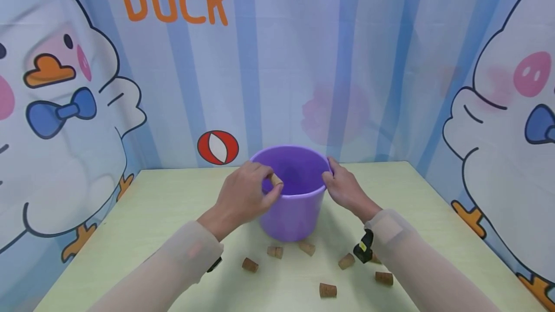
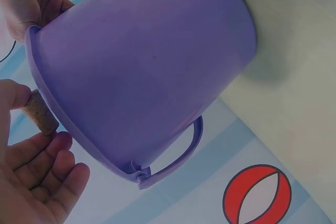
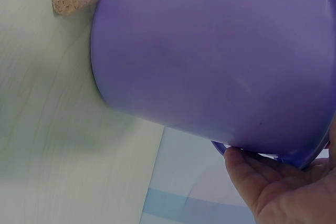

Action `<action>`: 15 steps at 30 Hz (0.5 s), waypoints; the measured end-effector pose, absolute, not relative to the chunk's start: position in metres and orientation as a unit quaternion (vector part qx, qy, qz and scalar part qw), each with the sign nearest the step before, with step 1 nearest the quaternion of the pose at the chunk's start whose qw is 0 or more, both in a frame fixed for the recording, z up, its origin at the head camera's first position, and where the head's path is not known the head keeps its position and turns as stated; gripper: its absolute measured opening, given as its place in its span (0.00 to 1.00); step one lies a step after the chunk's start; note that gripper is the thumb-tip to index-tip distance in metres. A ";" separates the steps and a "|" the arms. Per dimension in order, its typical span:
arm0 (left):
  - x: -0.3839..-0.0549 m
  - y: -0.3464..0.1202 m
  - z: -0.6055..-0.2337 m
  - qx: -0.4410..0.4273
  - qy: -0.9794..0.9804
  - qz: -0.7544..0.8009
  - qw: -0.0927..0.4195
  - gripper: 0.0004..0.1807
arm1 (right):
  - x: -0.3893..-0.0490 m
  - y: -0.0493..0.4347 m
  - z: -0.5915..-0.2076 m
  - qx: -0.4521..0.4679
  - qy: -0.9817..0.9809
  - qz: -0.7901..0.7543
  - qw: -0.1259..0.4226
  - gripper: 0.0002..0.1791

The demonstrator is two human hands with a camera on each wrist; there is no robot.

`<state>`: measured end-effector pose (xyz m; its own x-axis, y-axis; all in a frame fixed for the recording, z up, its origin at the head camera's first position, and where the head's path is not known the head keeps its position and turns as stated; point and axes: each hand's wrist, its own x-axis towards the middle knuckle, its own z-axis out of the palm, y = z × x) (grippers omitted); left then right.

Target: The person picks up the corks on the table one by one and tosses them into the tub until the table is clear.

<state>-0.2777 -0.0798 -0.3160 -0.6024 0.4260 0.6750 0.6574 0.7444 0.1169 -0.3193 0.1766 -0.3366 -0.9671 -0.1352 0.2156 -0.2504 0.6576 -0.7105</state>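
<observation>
A purple bucket (image 1: 289, 218) stands upright on the table, its mouth facing up. My left hand (image 1: 244, 191) pinches a cork (image 1: 275, 180) between thumb and fingertips at the bucket's near left rim; the left wrist view shows the cork (image 2: 40, 113) just outside that rim. My right hand (image 1: 347, 188) grips the rim on the right side, thumb at the edge and fingers along the outer wall, as the right wrist view shows the hand (image 3: 289, 187) beside the handle. The bucket's handle (image 2: 181, 156) hangs down the far side. The bucket's bottom inside is hidden.
Several loose corks lie in front of the bucket, among them a cork (image 1: 250, 265) at left, a cork (image 1: 328, 290) nearest me and a cork (image 1: 384, 278) by my right sleeve. The pale table (image 1: 182, 191) ends at a striped curtain (image 1: 277, 61) with printed ducks.
</observation>
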 end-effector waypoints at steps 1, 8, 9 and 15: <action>-0.278 -0.079 -0.316 -0.308 -0.878 -0.179 0.321 0.06 | -0.319 0.176 -0.337 0.105 -0.908 0.400 0.072 0.33; -0.283 -0.074 -0.315 -0.296 -0.890 -0.165 0.305 0.07 | -0.319 0.175 -0.336 0.102 -0.908 0.401 0.067 0.36; -0.284 -0.073 -0.315 -0.294 -0.892 -0.164 0.301 0.07 | -0.318 0.175 -0.336 0.102 -0.908 0.402 0.065 0.36; -0.286 -0.068 -0.312 -0.285 -0.905 -0.154 0.277 0.08 | -0.318 0.176 -0.336 0.102 -0.906 0.405 0.064 0.37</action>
<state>-0.2861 -0.0683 -0.3123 -0.6837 0.4306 0.5892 0.6013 0.7899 0.1204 -0.3179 0.1757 -0.3361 -0.9710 -0.1323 0.1992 -0.2366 0.6514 -0.7209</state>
